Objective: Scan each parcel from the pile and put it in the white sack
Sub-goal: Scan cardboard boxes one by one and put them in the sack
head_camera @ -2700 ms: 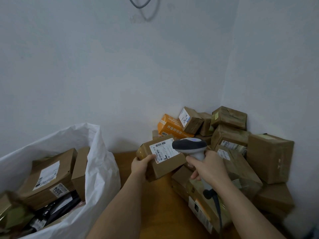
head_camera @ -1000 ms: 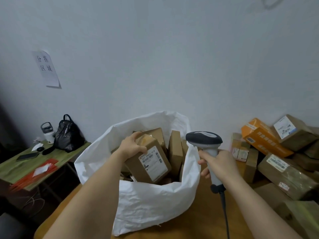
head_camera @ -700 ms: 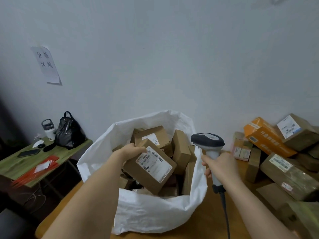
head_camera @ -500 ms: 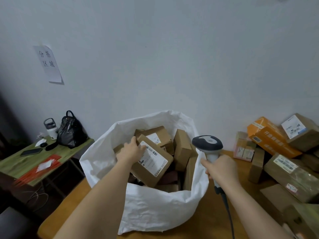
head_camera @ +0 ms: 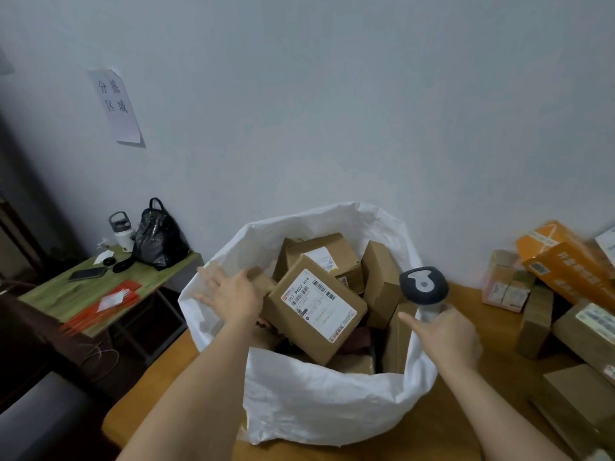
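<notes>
The white sack (head_camera: 326, 404) stands open on the wooden table, filled with several brown cardboard parcels. On top lies a labelled parcel (head_camera: 316, 311), tilted, label up. My left hand (head_camera: 233, 296) hovers over the sack's left rim with fingers spread, just left of that parcel and holding nothing. My right hand (head_camera: 444, 337) grips the handle of a grey barcode scanner (head_camera: 424, 289) at the sack's right rim. The pile of parcels (head_camera: 572, 314) lies to the right, with an orange box (head_camera: 565, 264) on top.
A wooden table (head_camera: 442, 437) carries the sack and pile. At left stands a low green side table (head_camera: 66, 291) with a black bag (head_camera: 158, 239), a bottle (head_camera: 122, 231), a phone and red envelopes. A paper sign (head_camera: 114, 106) hangs on the wall.
My left hand carried the labelled parcel from the pile over to the sack, set it on the parcels inside and let go; its fingers are now spread. My right hand kept the scanner.
</notes>
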